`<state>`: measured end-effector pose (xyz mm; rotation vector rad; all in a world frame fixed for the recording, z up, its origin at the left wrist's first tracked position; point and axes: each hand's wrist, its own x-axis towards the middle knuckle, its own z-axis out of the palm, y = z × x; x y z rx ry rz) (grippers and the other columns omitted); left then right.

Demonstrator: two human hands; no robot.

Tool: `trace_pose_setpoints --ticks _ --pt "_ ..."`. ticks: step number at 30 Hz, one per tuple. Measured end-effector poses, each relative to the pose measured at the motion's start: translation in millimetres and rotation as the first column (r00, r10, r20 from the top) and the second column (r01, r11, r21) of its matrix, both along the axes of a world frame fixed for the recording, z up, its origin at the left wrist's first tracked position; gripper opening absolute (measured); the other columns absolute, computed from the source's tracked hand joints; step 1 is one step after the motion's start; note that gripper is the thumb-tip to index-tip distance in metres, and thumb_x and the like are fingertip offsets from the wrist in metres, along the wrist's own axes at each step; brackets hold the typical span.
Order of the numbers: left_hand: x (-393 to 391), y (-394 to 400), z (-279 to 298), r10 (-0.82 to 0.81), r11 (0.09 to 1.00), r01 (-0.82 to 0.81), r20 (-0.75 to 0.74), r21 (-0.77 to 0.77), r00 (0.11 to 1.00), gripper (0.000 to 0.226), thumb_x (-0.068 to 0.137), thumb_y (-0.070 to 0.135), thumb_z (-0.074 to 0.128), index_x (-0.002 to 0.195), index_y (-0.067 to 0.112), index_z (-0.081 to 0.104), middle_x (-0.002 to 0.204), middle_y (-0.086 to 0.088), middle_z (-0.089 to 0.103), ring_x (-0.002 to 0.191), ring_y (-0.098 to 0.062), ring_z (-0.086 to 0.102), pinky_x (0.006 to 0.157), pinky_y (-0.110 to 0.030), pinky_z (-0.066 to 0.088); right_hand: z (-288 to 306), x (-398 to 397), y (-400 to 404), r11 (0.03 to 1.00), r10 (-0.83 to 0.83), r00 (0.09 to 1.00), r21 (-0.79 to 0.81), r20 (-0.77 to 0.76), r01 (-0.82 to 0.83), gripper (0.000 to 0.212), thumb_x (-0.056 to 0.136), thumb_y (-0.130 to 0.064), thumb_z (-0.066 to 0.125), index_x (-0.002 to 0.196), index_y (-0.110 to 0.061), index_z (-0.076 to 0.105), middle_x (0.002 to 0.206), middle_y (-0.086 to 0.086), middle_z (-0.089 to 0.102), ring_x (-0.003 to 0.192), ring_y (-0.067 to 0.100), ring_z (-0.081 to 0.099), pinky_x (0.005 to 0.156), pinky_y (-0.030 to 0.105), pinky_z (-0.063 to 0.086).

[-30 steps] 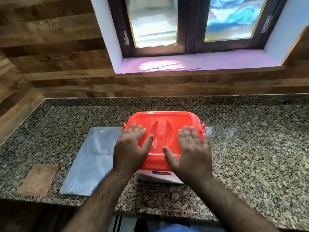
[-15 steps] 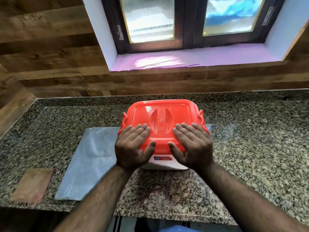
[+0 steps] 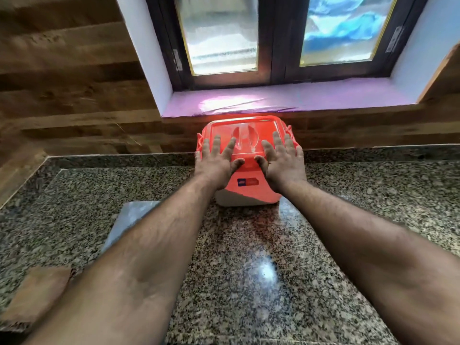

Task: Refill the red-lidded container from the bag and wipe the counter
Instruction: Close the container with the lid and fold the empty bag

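We pressed both flat hands, left (image 3: 216, 163) and right (image 3: 283, 163), on the lid (image 3: 245, 128), box (image 3: 249, 192) near the back wall (image 3: 99, 135).

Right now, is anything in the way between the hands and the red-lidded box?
Nothing visible. Both hands already lie flat on the red lid: the left hand on its left part, the right hand on its right. The box stands on the counter near the wooden back wall. The flat bag lies nearer, under the left forearm.
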<state>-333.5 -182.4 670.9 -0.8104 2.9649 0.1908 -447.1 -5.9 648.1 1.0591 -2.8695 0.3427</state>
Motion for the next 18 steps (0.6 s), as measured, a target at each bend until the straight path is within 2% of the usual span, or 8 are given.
trace_pose_setpoints --ticks 5,7,9,11,14,16,18 --pt "14.0 -0.5 -0.9 -0.051 0.995 0.047 0.032 0.088 0.998 0.073 0.109 0.067 0.024 0.164 0.050 -0.020 0.172 0.000 -0.038 0.157 -0.034 -0.037 0.129 -0.064 -0.012 -9.5 9.2 8.6 0.998 -0.008 1.000 0.067 0.023 0.006 0.077 0.106 -0.071 0.010 0.171 -0.034 -0.008 0.177 0.002 -0.030 0.163 0.030 -0.028 0.132 0.063 -0.003" --pt "29.0 1.0 -9.7 -0.078 0.990 0.072 0.042 0.124 0.996 0.080 0.111 0.060 0.031 0.159 0.049 -0.032 0.163 0.004 -0.053 0.148 -0.034 -0.050 0.126 -0.067 -0.017 -17.0 21.3 15.6 0.997 -0.009 0.999 0.082 0.038 0.006 0.087 0.103 -0.076 0.013 0.165 -0.033 -0.030 0.168 0.004 -0.048 0.158 0.032 -0.039 0.131 0.066 -0.006" --pt "46.4 3.1 -20.9 -0.095 0.988 0.086 0.064 0.131 0.993 0.092 0.112 0.053 0.039 0.152 0.045 -0.044 0.152 0.004 -0.064 0.143 -0.036 -0.055 0.120 -0.068 -0.018 -27.2 39.5 22.4 0.995 -0.012 0.998 0.098 0.056 0.006 0.101 0.099 -0.082 0.017 0.159 -0.027 -0.042 0.161 0.008 -0.056 0.154 0.036 -0.043 0.129 0.068 -0.011" --pt "66.4 2.5 -35.6 -0.122 0.988 0.113 0.086 0.103 0.989 0.097 0.112 0.052 0.041 0.149 0.042 -0.049 0.151 0.003 -0.066 0.147 -0.033 -0.051 0.121 -0.066 -0.018 -42.0 63.2 28.7 0.997 0.016 0.997 0.068 0.069 -0.021 0.108 0.097 -0.084 0.021 0.158 -0.022 -0.042 0.162 0.011 -0.055 0.154 0.036 -0.044 0.127 0.068 -0.014" --pt "110.9 -0.1 -62.2 -0.156 0.985 0.149 0.087 0.081 0.984 0.087 0.112 0.055 0.036 0.160 0.041 -0.035 0.167 0.003 -0.045 0.161 -0.023 -0.027 0.129 -0.058 -0.014 -76.7 102.7 31.7 0.980 0.137 0.983 0.127 0.125 -0.152 0.100 0.099 -0.081 0.014 0.159 -0.021 -0.040 0.165 0.007 -0.051 0.155 0.030 -0.044 0.127 0.068 -0.017" --pt "150.5 -2.8 -87.2 -0.131 0.989 0.123 0.106 0.079 0.986 0.078 0.112 0.055 0.028 0.165 0.037 -0.026 0.172 0.005 -0.034 0.164 -0.020 -0.019 0.130 -0.059 -0.010 -102.5 131.5 25.3 0.948 0.193 0.957 0.213 0.216 -0.239 0.093 0.103 -0.077 0.011 0.163 -0.021 -0.034 0.169 0.006 -0.045 0.156 0.029 -0.041 0.128 0.066 -0.017" --pt "192.2 -7.2 -109.7 -0.066 0.994 0.051 0.148 0.100 0.987 0.073 0.113 0.052 0.025 0.167 0.035 -0.021 0.176 0.006 -0.025 0.166 -0.019 -0.012 0.131 -0.062 -0.002 -120.0 162.1 10.5 0.914 0.217 0.913 0.257 0.344 -0.314 0.090 0.106 -0.072 0.019 0.170 -0.020 -0.020 0.175 0.006 -0.032 0.161 0.031 -0.031 0.129 0.063 -0.015"
